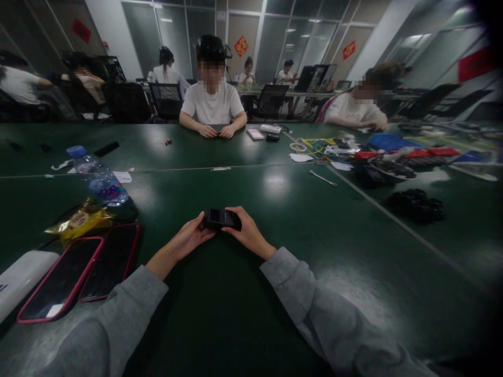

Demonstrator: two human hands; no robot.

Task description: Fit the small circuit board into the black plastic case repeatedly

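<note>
Between my two hands is a small black handheld device (pixel 218 217) with a dark little screen and rows of small buttons on its upper face. My left hand (pixel 191 234) grips its left end, thumb on top and fingers underneath. Closed on the right end is my right hand (pixel 247 230), its fingers over the far edge and the thumb along the near side. The device is held over the green table (pixel 220 314); whether it touches the surface I cannot tell.
To the left lie two red-edged phones (pixel 61 280), a white case-like object (pixel 23 277), a yellow wrapper (pixel 80 222) and a water bottle (pixel 98 178). A wrench (pixel 322 178), black bundle (pixel 416 205) and tangled cables (pixel 314 146) lie right. A person (pixel 212 102) sits opposite.
</note>
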